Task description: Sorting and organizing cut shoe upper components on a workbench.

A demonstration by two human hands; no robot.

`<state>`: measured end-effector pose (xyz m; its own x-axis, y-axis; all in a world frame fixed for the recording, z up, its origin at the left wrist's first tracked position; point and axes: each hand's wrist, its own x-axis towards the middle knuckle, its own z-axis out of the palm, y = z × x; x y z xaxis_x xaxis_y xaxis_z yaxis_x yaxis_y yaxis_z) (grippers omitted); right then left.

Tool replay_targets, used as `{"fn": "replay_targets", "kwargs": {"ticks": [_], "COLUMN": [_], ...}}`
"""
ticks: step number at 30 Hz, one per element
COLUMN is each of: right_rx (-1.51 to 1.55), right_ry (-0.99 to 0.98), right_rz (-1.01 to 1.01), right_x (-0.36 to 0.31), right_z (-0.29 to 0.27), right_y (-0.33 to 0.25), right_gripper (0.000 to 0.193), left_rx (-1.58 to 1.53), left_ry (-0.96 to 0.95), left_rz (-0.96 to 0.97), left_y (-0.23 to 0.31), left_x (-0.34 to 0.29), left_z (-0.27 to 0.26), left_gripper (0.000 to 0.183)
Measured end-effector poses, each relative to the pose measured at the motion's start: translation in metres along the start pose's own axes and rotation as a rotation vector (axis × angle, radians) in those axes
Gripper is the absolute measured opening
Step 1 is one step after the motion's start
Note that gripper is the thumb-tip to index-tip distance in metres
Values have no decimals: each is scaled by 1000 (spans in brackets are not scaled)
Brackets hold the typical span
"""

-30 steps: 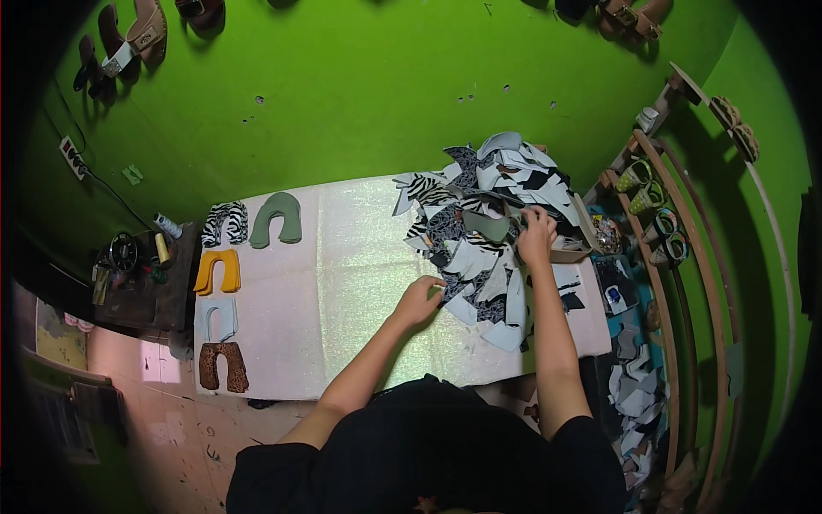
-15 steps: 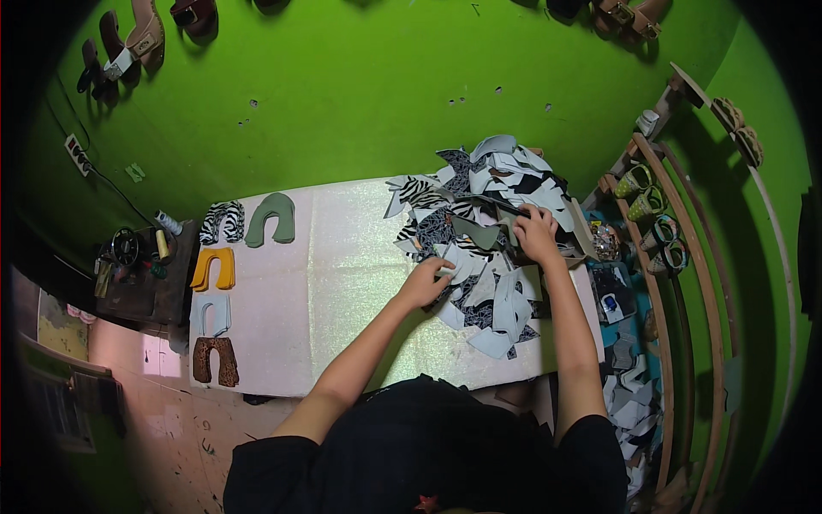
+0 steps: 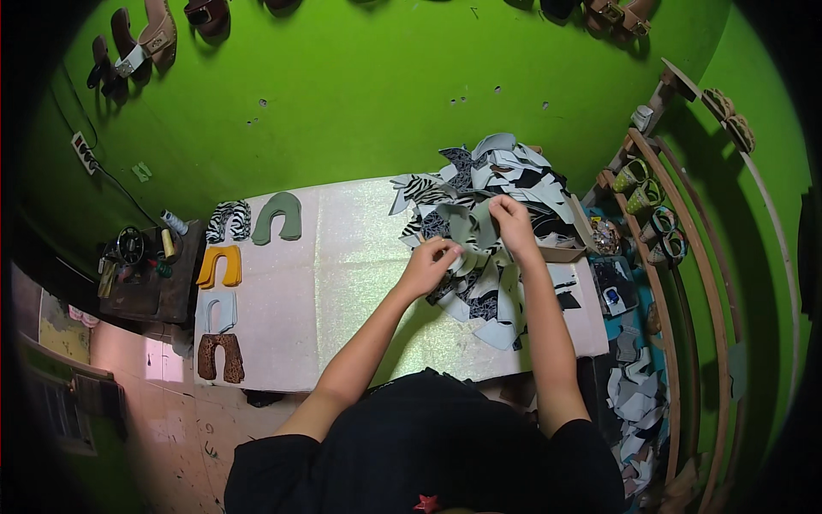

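Note:
In my right hand [image 3: 511, 227] I pinch the right end of a sage-green material scrap [image 3: 465, 224], lifted over a heap of offcuts. My left hand [image 3: 428, 265] is closed just below and left of it, beside pale scraps; what lies between its fingertips I cannot make out. The heap of offcuts [image 3: 507, 163] mixes white, zebra-print, dark patterned and black pieces. Far to the left lie stacks of U-shaped pieces: zebra-print [image 3: 229, 222], sage green [image 3: 277, 218], yellow [image 3: 220, 266], light blue-grey [image 3: 217, 311] and leopard-print [image 3: 220, 357].
All this lies on a pale shiny worktable [image 3: 342, 257] against a green wall. A dark stand with a sewing machine [image 3: 130, 247] and thread spools is at the left. On the right are a cardboard box [image 3: 561, 254], a wooden rack with sandals [image 3: 644, 197], and more scraps [image 3: 635, 403] low down.
My right hand has moved left with the green scrap, raising it off the heap. The left hand has moved slightly up and its fingers have closed. Some pale scraps below have shifted.

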<state>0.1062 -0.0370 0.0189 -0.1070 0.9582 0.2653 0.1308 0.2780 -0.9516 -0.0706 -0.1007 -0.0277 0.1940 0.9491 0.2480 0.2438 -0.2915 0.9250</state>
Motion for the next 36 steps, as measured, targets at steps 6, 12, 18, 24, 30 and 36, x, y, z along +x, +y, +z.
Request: {"fn": "replay_targets", "kwargs": {"ticks": [6,12,18,24,30,36], "right_rx": [141,243,85,-31,-398,-147], "right_ry": [16,-50,-214,-151,43,-141], "right_rz": [146,337,345,220,-11,132], "right_x": [-54,-115,-143,-151,-148,-133], "right_z": [64,124,158,189,203,226], "right_y": [17,17,37,20,24,29], "right_gripper": [15,13,13,14,47,71], "left_rx": [-390,-789,-689,-633,-566,-509], "left_ry": [-169,-86,-225,-198,-152,-247], "left_rz": [-506,-780,-676,-539,-582,-541], "left_y": [-22,-23,-33,-42,-37,-30], "left_x": [-28,-51,-67,-88,-101,-117], "left_z": [-23,-54,-95,-131,-169,-207], "left_gripper": [57,60,40,28,23,20]}}
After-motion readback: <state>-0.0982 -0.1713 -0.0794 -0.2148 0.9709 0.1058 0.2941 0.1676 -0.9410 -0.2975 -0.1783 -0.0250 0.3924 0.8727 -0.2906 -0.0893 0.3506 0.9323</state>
